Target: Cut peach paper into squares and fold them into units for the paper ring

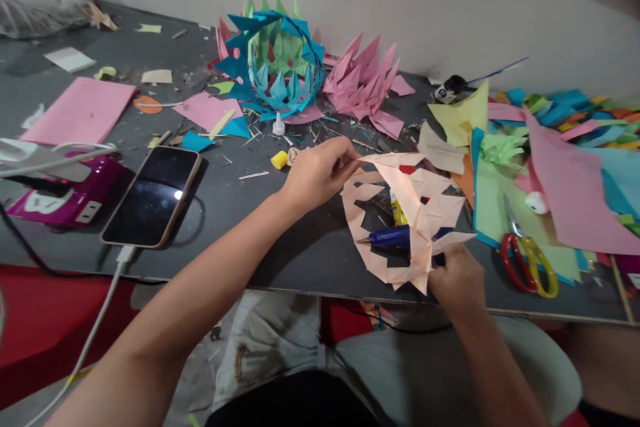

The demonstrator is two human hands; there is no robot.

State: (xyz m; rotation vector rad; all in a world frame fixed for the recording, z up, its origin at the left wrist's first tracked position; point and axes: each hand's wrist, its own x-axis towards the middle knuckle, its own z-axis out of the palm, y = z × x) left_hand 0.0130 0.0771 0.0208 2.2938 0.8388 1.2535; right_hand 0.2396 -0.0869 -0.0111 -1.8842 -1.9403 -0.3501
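A peach paper ring with pointed folded segments [423, 213] stands over the front of the table. My left hand [323, 173] pinches its upper left edge between thumb and fingers. My right hand [460, 283] is closed at the ring's lower right, round the handle of a blue glue gun [390, 237]. The gun's metal tip points left, inside the ring; paper strips cover part of its body. Behind the ring's strips lies a yellow bottle [399, 210], partly hidden.
Blue-green [285, 67] and pink [363, 77] folded-paper pieces stand at the back. A phone [153, 197] and purple power strip [90, 197] lie left. Red-and-yellow scissors [529, 263] lie right, among coloured paper sheets [575, 180]. A small black jar [450, 89] holds a brush. Scraps litter the tabletop.
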